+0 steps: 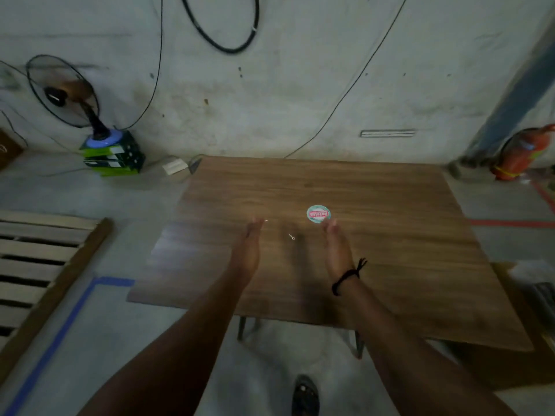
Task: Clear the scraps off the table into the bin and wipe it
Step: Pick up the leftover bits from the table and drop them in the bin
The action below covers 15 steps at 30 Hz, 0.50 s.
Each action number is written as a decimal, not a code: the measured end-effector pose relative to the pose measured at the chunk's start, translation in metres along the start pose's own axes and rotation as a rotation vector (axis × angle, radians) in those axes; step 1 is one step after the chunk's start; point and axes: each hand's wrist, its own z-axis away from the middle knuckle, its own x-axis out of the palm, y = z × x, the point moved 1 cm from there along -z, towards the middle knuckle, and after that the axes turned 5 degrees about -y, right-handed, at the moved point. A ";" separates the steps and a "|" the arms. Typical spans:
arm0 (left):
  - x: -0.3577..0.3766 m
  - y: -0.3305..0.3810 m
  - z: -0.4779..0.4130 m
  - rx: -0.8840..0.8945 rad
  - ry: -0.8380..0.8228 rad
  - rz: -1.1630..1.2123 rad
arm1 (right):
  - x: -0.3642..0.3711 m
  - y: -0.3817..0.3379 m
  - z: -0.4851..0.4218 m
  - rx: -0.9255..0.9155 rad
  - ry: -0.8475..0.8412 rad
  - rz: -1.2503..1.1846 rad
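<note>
Scrap lies between left hand and right hand

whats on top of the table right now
On the wooden table: a round green-and-red disc and a small white scrap between the left hand and right hand. Anything beneath the hands is covered.
</note>
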 end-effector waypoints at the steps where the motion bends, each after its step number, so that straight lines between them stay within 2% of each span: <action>1: -0.004 -0.010 -0.011 -0.035 -0.002 -0.058 | 0.005 0.015 -0.012 0.038 -0.031 0.087; 4: -0.015 -0.030 -0.042 -0.106 -0.021 -0.120 | 0.021 0.055 -0.034 0.104 -0.145 0.405; 8: -0.012 -0.047 -0.087 -0.190 -0.078 -0.178 | 0.050 0.093 -0.051 0.016 -0.262 0.932; 11: -0.005 -0.070 -0.122 -0.232 -0.159 -0.282 | 0.071 0.117 -0.067 -0.013 -0.179 1.078; 13: 0.002 -0.067 -0.136 -0.185 -0.245 -0.411 | 0.083 0.135 -0.080 0.025 -0.172 1.079; 15: 0.006 -0.069 -0.148 -0.106 -0.330 -0.622 | 0.094 0.138 -0.085 -0.014 -0.127 1.135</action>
